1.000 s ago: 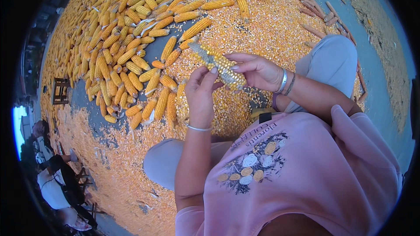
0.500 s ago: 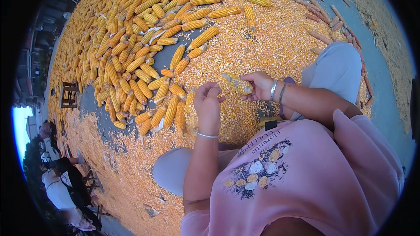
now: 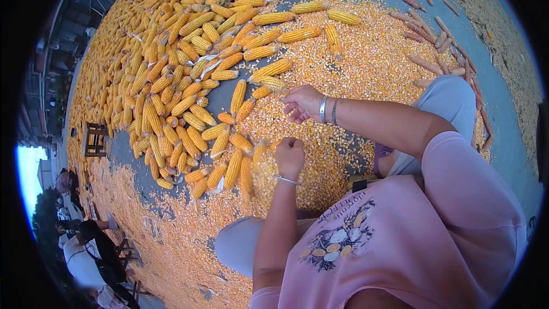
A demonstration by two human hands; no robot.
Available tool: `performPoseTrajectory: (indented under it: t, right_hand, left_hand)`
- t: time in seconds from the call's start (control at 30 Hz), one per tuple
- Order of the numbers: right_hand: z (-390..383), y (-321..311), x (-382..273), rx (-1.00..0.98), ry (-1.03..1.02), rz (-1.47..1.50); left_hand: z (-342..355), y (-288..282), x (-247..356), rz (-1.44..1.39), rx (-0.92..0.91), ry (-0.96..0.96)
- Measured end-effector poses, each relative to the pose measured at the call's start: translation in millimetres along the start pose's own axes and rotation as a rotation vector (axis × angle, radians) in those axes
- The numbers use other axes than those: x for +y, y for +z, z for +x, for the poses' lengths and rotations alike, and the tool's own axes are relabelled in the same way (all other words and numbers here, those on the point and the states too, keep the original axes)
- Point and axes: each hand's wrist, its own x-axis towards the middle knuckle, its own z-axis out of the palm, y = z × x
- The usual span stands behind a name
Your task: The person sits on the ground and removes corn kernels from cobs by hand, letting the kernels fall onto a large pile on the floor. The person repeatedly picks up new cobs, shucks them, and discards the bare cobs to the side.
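Observation:
My right hand (image 3: 303, 103) is stretched out over the loose corn kernels (image 3: 349, 63), fingers slightly bent and apart, with nothing in them. Just beyond its fingertips is a pale yellow ear of corn (image 3: 274, 84), beside other ears at the edge of the pile. Nearer to me, my left hand (image 3: 290, 158) is closed in a fist above the kernels; whatever it may hold is hidden. Close to its left side lie several ears, one of them an upright-lying yellow ear (image 3: 246, 176).
A large heap of corn ears (image 3: 166, 74) spreads across the left and far side. Bare reddish cobs (image 3: 420, 26) lie at the far right. A small wooden stool (image 3: 94, 139) stands at the left, and another person (image 3: 86, 257) sits at the lower left.
My right hand has let go of the partly shelled ear and moved left and slightly away from me. My left hand has shifted right and nearer, curling tighter. The view has shifted slightly.

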Motion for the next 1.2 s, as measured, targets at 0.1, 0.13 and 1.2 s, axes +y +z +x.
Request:
performPoseTrajectory:
  t: [0.1,0.13,1.2]
  right_hand:
    - [9.7,-3.6,5.2,0.056,0.042,-0.08]
    - [16.4,-10.5,7.7,0.077,0.054,-0.101]
    - [-72.0,180.4,-61.9,-1.383,-1.124,-1.18]
  left_hand:
    - [25.5,15.7,-36.7,0.227,0.044,-0.002]
    - [29.5,21.3,-45.7,0.277,0.08,0.009]
    - [52.0,26.4,-24.8,0.829,-0.327,0.02]
